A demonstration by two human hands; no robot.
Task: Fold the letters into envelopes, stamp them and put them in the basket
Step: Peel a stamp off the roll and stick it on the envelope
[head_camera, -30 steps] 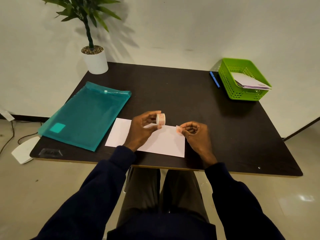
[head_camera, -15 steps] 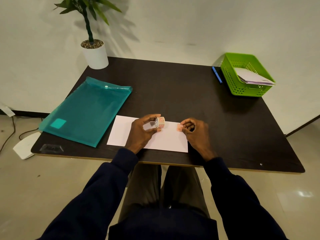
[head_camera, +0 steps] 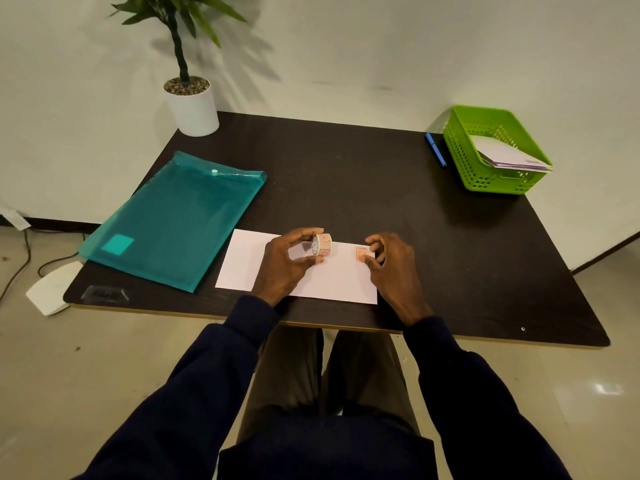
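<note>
**Stamp Seating: Hand and Envelope Positions**

The right hand (head_camera: pixel 391 268) has its fingers curled, with the thumb tip on the small pink square stamp (head_camera: pixel 361 253). Whether it pinches or presses the stamp cannot be told. The stamp sits at the far-right corner of the white rectangular paper envelope (head_camera: pixel 339 282), which lies flat on the dark table (head_camera: pixel 346 181) with its long axis left to right.

The left hand (head_camera: pixel 284 268) pinches the small patterned stamp roll (head_camera: pixel 322 244) just above the envelope.

The green perforated plastic basket (head_camera: pixel 460 157) lies well apart, ahead and to the right. The right hand is nearer to it.

Count:
- one envelope on the table
- one stamp
- one roll
- one basket, holding several envelopes (head_camera: pixel 509 157); the number is unclear
</note>
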